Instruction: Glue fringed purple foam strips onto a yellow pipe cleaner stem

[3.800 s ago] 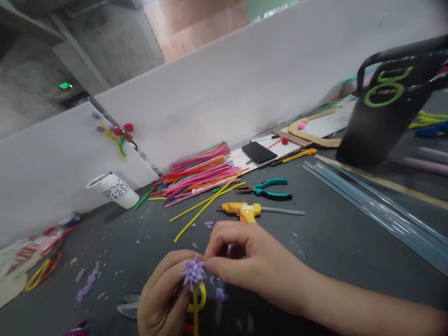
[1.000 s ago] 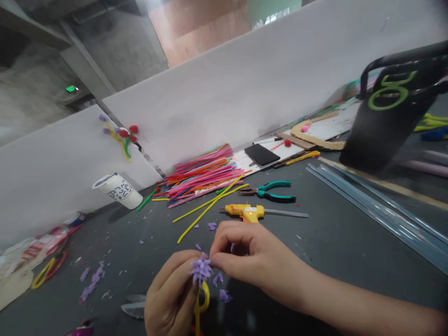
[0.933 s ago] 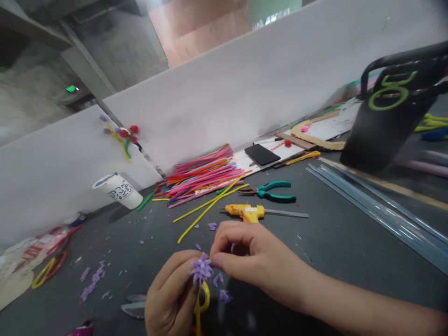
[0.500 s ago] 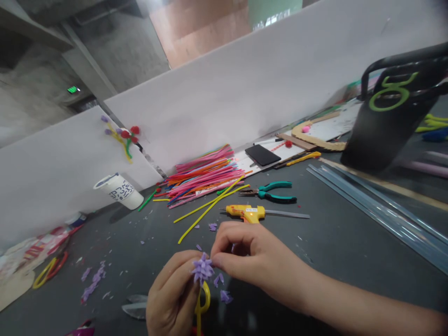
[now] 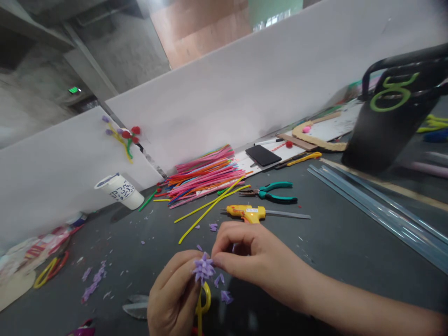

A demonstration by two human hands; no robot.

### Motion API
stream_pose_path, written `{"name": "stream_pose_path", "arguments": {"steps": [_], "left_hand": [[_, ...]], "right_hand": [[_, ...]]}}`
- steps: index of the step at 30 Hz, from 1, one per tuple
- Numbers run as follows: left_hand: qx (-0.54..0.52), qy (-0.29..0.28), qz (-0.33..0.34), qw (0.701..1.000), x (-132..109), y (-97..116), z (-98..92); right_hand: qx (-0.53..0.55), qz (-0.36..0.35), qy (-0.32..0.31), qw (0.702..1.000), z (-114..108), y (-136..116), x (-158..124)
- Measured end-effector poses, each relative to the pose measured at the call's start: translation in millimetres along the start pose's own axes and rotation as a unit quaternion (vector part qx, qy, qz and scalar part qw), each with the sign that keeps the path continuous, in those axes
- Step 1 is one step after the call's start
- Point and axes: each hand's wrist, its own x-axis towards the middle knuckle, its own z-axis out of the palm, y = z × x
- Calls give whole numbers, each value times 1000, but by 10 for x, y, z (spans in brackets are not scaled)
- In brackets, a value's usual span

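Observation:
My left hand (image 5: 173, 294) is closed round the top of a purple pipe-cleaner flower (image 5: 203, 269), whose yellow stem (image 5: 199, 311) hangs down below the fingers. Thumb and forefinger of my right hand (image 5: 241, 252) are pinched together at the flower's right edge, touching or very near a petal; whether they hold a petal cannot be made out. Small purple snippets (image 5: 227, 297) lie on the dark table just beneath. Behind the stem shows a yellow scissor handle (image 5: 207, 298), and the blades (image 5: 136, 307) lie left of my left hand.
Beyond my hands lie a yellow glue gun (image 5: 247, 213), teal-handled pliers (image 5: 276, 192), yellow pipe cleaners (image 5: 210, 208) and a colourful bundle (image 5: 206, 175). A white cup (image 5: 121, 191) stands at left. Clear glue sticks (image 5: 371, 210) and a black container (image 5: 392, 112) are at right.

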Motion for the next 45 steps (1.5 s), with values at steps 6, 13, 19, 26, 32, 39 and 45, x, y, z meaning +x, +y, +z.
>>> {"name": "stream_pose_path", "arguments": {"steps": [6,13,19,26,32,39,45], "left_hand": [[-3,2,12,1000,5,-10,3],[1,2,14,1000,-7,-18,-10],[1,3,-5,1000,-10,-12,-15],[-4,3,-4,1000,-14,-5,-7],[-19,11,-3,1000,-35,-10,5],[-42,-26,-3,999,19,34,11],[41,6,51,998,56,80,5]], "right_hand": [[3,2,-3,1000,2,13,-8],[-4,7,-4,1000,4,-5,-2],[4,10,-1,1000,6,-24,-1],[1,4,-3,1000,8,-14,2],[-7,2,-7,1000,-3,-13,-8],[-51,-63,60,995,-97,-8,44],[-269,-297,63,914,-82,-57,-37]]}}
